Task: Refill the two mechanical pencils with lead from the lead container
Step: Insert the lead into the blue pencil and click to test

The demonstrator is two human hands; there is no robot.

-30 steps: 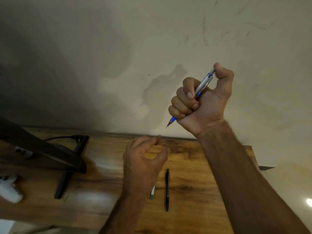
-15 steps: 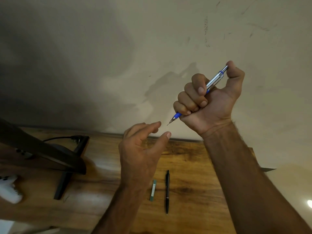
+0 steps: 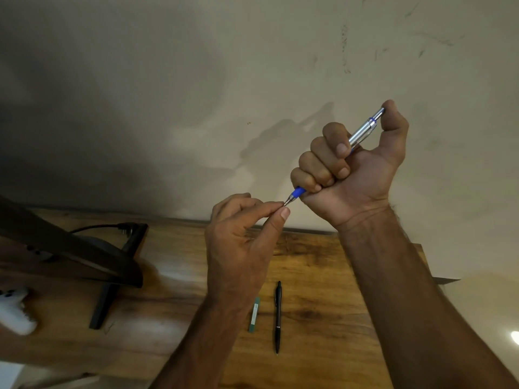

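Your right hand grips the silver-and-blue mechanical pencil; your left hand pinches its tip. The lead is probably brittle: pinch close, lightly.

The right hand is raised in a fist around a pencil, thumb pressing its top end. The left hand, lower, pinches the pencil's tip between thumb and forefinger. Both forearms reach upward.
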